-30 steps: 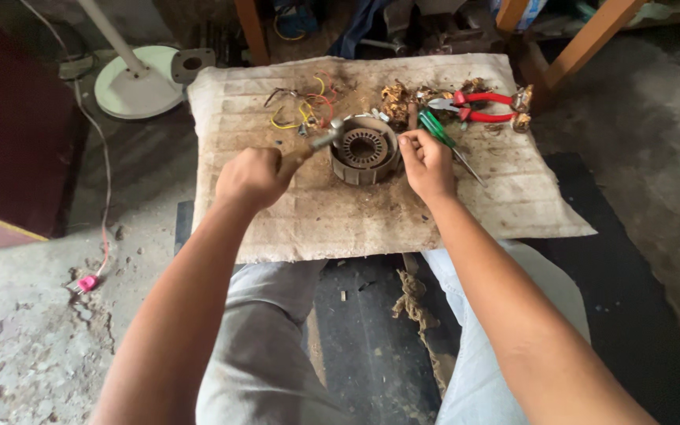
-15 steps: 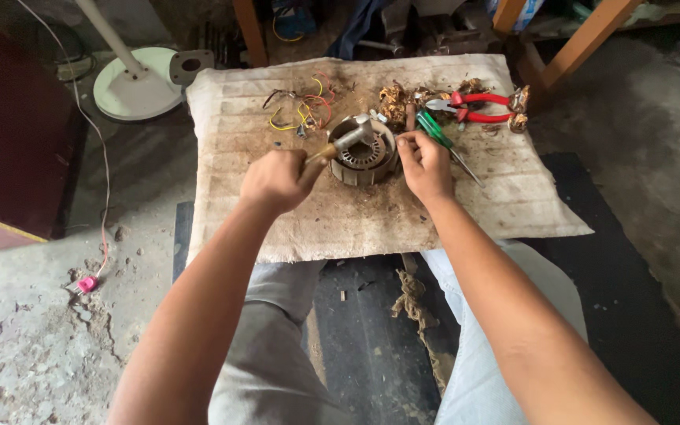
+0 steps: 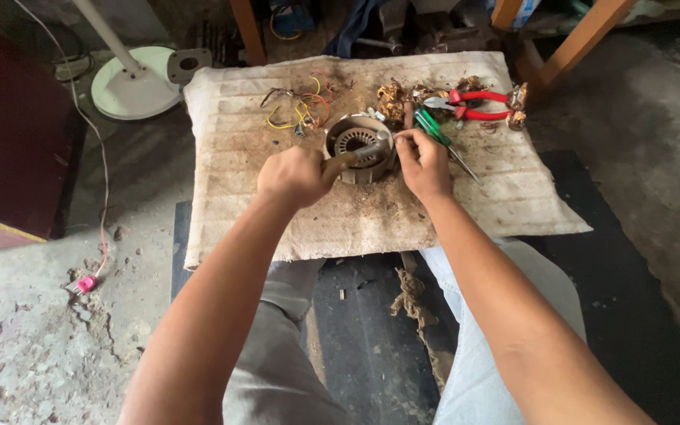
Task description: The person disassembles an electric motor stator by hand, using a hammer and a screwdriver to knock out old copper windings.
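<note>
Left hand [image 3: 297, 175]: closed in a fist around the wooden handle of a tool [image 3: 353, 156], whose metal end lies across the top of the motor ring.
Right hand [image 3: 423, 161]: fingertips pinched together at the 3 o'clock rim of the motor ring; too small to tell what, if anything, they pinch.
Motor ring [image 3: 358, 146]: a round metal stator with a slotted core, resting on the cloth between the two hands, near the middle of the cloth's far half.
Cloth [image 3: 245, 205]: a dirty, ribbed, pale mat spread over a low support in front of the person's knees, strewn with brown debris.
Wires [image 3: 302, 109]: a loose tangle of yellow, red and dark strands at 10 o'clock from the motor ring, just beside it.
Screwdriver [image 3: 434, 132]: green-handled, lying at 2 o'clock from the ring, just past the right hand.
Pliers [image 3: 470, 105]: red-handled, further out at 2 o'clock, near the cloth's far edge.
Copper scraps [image 3: 391, 98]: a brown clump at 1 o'clock from the ring.
Fan base [image 3: 134, 85]: a round white stand on the floor, at 10 o'clock, off the cloth.
</note>
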